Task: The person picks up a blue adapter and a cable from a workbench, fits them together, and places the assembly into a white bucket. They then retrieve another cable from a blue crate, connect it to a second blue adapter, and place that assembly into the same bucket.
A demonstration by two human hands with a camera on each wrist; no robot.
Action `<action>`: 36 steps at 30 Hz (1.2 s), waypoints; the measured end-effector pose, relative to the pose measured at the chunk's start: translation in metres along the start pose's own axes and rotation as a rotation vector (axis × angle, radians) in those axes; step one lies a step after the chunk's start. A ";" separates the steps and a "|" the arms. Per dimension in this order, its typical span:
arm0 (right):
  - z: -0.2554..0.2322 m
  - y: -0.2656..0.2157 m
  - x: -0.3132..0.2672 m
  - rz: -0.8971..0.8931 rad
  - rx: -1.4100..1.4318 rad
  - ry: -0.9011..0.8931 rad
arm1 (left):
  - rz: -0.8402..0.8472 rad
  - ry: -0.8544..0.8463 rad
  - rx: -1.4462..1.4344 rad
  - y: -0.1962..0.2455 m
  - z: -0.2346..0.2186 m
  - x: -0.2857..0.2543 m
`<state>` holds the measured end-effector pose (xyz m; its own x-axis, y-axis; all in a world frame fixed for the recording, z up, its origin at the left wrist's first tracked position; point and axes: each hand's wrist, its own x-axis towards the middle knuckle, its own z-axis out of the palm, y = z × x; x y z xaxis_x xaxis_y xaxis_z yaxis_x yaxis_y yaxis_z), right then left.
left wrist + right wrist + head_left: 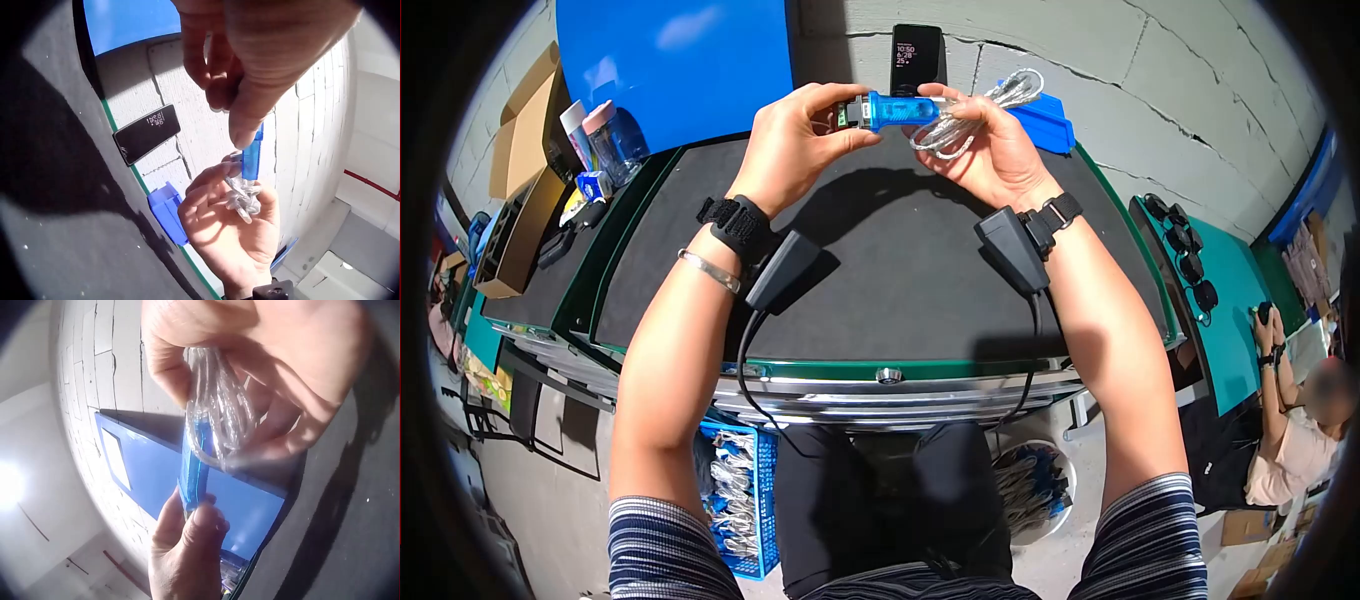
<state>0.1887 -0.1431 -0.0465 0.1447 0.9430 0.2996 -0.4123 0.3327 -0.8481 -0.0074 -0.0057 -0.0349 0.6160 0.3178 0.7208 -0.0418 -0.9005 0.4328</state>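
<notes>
The left hand (pixel 795 140) pinched the blue adapter plug (pixel 897 109) by its connector end, above the black work mat (pixel 880 270). The right hand (pixel 990 150) curled round the coiled clear cable (pixel 970 110) running from that plug. Just behind them, a phone (pixel 917 58) leaned against the block wall (pixel 1100 80).

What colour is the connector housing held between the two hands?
Translucent blue connector housing, clearest in the head view.

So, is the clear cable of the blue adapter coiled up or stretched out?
Coiled up: the clear cable sits in bundled loops in the right hand, beside the blue translucent adapter.
</notes>
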 end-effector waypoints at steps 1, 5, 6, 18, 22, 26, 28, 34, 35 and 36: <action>0.001 -0.001 -0.001 -0.003 0.000 -0.017 | 0.002 -0.003 -0.001 0.001 0.000 0.000; 0.008 -0.001 -0.006 0.054 -0.037 -0.018 | 0.057 0.038 0.057 0.005 -0.002 -0.001; 0.010 0.000 -0.006 0.055 -0.038 -0.018 | 0.078 0.048 0.089 0.006 -0.002 -0.001; 0.019 0.006 -0.007 0.039 -0.008 0.176 | 0.153 0.092 0.113 0.009 -0.003 -0.002; 0.024 0.006 -0.008 0.063 -0.069 0.258 | 0.195 0.110 0.133 0.008 -0.002 -0.002; 0.021 -0.001 -0.008 0.105 -0.191 0.255 | 0.209 0.054 0.184 0.005 -0.002 -0.002; 0.020 -0.002 -0.007 0.119 -0.199 0.233 | 0.221 0.041 0.167 0.002 -0.002 -0.002; 0.023 -0.002 -0.003 0.111 -0.228 0.204 | 0.168 0.076 0.183 -0.004 0.003 -0.002; 0.024 0.001 0.000 0.074 -0.210 0.214 | 0.180 0.119 0.245 0.001 0.004 -0.003; 0.023 0.000 0.000 0.032 -0.193 0.233 | 0.187 0.156 0.265 0.002 0.004 -0.003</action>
<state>0.1676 -0.1434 -0.0365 0.3458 0.9204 0.1824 -0.2442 0.2760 -0.9296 -0.0063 -0.0098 -0.0383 0.4890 0.1629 0.8569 0.0754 -0.9866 0.1445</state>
